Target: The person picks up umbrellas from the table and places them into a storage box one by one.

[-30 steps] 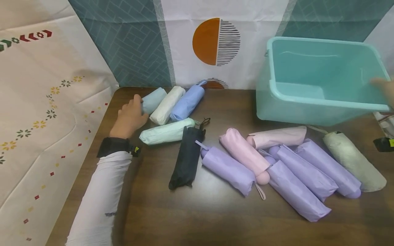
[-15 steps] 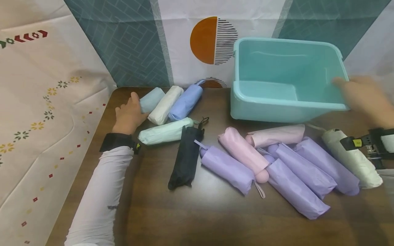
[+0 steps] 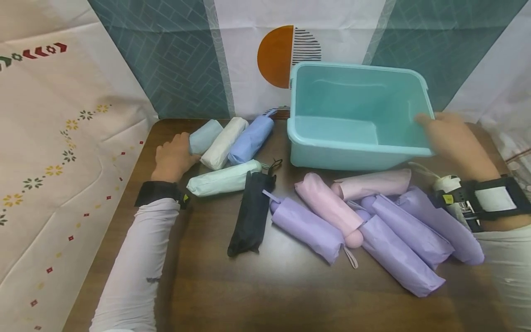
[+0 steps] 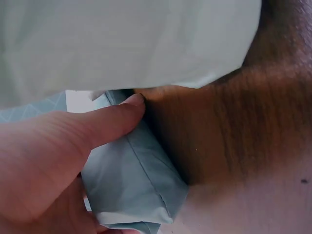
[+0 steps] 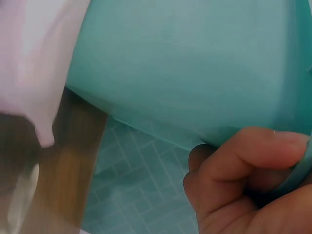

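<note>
My left hand (image 3: 172, 157) grips a light blue folded umbrella (image 3: 206, 136) at the back left of the table. In the left wrist view its thumb lies across the umbrella's side (image 4: 129, 175); the other fingers are mostly hidden. Beside it lie a white umbrella (image 3: 224, 144) and a blue umbrella (image 3: 251, 139), with a mint green umbrella (image 3: 224, 178) in front. My right hand (image 3: 454, 145) holds the right rim of a teal plastic bin (image 3: 340, 159), thumb inside. The right wrist view shows fingers curled around that rim (image 5: 297, 170). No things are visible inside the bin.
A black umbrella (image 3: 250, 216) lies mid-table. Right of it are pink umbrellas (image 3: 327, 203), (image 3: 375, 183), several purple umbrellas (image 3: 307, 228), and a grey-green umbrella (image 3: 448, 183) partly behind the right wrist. Patterned cloth (image 3: 178, 60) hangs along the back.
The right hand has come into fuller view, sliding the bin left along the back of the table. The left hand has stayed on the light blue umbrella.
</note>
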Demonstrator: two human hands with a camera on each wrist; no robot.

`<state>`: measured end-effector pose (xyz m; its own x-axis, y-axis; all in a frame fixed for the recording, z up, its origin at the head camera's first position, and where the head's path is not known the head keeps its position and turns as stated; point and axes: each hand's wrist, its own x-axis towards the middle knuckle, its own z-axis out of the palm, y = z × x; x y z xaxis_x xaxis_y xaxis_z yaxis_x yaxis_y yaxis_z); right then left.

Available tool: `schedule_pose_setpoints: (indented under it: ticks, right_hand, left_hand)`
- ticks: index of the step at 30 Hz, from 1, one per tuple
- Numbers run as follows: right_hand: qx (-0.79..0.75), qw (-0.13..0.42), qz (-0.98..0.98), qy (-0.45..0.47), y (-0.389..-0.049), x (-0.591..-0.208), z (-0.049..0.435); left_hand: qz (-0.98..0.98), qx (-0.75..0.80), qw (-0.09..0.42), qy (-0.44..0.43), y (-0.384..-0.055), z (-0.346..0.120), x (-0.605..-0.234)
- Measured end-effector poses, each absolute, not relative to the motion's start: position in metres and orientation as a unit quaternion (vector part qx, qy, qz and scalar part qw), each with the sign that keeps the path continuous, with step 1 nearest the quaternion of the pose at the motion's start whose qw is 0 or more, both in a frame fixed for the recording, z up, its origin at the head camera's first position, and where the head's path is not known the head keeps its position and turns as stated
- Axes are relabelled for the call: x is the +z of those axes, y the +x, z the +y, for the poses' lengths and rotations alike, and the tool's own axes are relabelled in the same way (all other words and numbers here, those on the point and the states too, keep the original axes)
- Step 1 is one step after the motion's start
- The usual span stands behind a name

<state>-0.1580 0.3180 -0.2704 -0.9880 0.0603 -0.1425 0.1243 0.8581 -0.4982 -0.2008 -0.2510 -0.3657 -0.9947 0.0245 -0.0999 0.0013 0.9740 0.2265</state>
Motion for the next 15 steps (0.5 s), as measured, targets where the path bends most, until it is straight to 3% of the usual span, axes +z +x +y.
schedule_pose_setpoints:
  ticks: [15]
  right_hand:
    - [-0.342,0.076,0.935,0.06,-0.165,-0.281,0.292]
  left_hand:
    - [0.996,0.092,0.016,0.0,-0.199,-0.249,-0.37]
